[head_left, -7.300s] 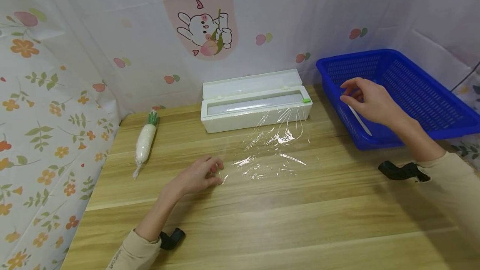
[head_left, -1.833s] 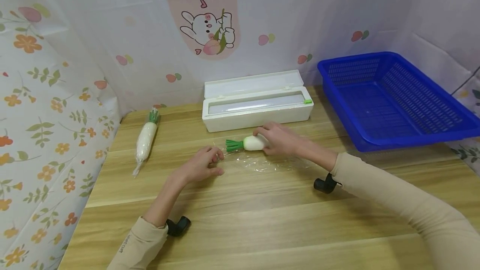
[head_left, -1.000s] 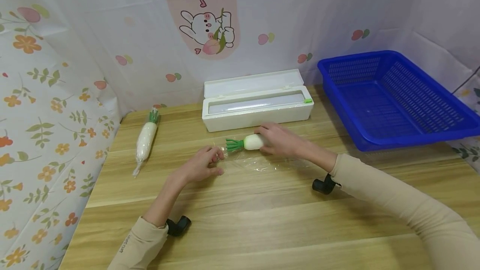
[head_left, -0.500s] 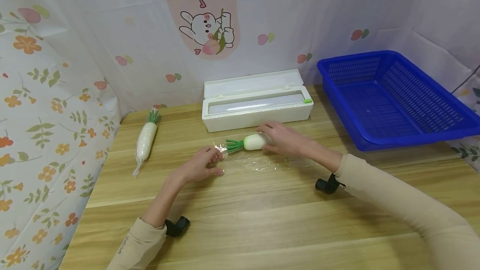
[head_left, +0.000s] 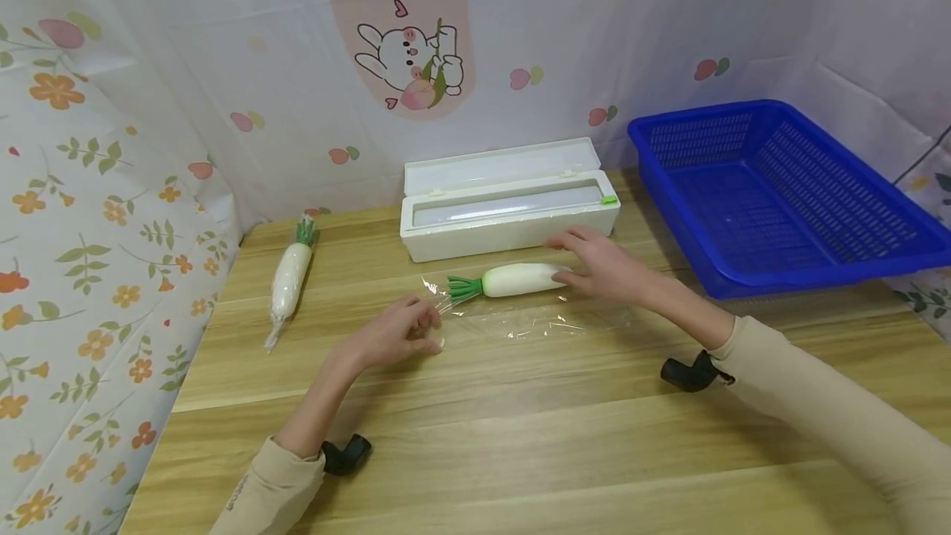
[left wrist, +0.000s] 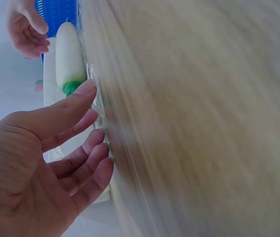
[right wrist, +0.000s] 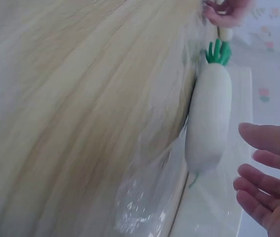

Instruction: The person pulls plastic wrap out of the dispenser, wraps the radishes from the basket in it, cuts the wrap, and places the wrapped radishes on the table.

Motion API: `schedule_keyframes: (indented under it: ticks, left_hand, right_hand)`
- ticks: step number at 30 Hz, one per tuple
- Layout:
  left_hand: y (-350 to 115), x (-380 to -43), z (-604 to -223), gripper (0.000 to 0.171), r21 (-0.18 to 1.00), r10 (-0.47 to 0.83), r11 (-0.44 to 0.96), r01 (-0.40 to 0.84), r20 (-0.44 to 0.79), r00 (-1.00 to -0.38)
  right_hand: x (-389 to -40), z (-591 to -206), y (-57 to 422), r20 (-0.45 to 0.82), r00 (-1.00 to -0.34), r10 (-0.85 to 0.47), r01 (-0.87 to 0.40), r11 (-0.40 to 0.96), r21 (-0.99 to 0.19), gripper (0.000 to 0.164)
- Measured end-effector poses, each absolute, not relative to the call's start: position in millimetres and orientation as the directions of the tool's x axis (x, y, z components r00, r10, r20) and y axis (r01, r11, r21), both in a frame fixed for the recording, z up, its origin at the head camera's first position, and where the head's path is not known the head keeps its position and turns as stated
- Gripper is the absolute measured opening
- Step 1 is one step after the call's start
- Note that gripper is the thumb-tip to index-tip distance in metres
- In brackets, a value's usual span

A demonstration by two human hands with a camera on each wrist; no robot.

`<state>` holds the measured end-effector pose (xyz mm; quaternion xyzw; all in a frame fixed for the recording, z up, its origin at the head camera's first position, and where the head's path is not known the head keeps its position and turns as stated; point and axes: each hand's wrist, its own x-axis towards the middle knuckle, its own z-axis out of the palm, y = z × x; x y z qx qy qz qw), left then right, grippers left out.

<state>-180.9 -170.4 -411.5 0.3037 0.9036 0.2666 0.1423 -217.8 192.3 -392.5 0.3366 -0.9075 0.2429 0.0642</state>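
A white radish with green leaf stubs lies on a sheet of clear cling film spread over the wooden table. My right hand is just off its pointed end; in the right wrist view a gap shows between the loosely bent fingers and the radish. At the film's left edge, by the leaf end, is my left hand. Its fingers are bent and the thumb stands apart from them; the fingertips meet the film. A white cling film dispenser box stands behind with its lid up.
Another radish, wrapped in film with a twisted end, lies at the left. A blue plastic basket stands at the back right. Patterned cloth hangs close behind the table.
The right hand brought the radish over from the basket's side and laid it on the film. In the last half second it has let go and moved right. The left hand has barely moved.
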Motion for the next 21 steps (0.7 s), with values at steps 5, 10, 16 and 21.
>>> schedule_keyframes:
  ticks: [5, 10, 16, 21]
  left_hand:
    - [-172, -180, -412, 0.025, 0.555, 0.64, 0.665, 0.5, -0.078, -0.764]
    - [-173, -177, -413, 0.024, 0.55, 0.641, 0.663, 0.507, -0.069, -0.764]
    - [-173, -175, -414, 0.015, 0.571, 0.632, 0.66, 0.489, -0.068, -0.772]
    - [-173, -176, -415, 0.011, 0.564, 0.642, 0.651, 0.508, -0.051, -0.765]
  right_hand:
    - [-213, -394, 211, 0.253, -0.783, -0.568, -0.618, 0.67, -0.412, 0.038]
    - [-208, -401, 228, 0.243, -0.757, -0.607, -0.648, 0.647, -0.403, 0.031]
    - [-200, -410, 247, 0.153, -0.737, -0.658, -0.65, 0.629, -0.425, 0.027]
    - [-192, -416, 261, 0.075, -0.743, -0.666, -0.612, 0.628, -0.481, 0.026]
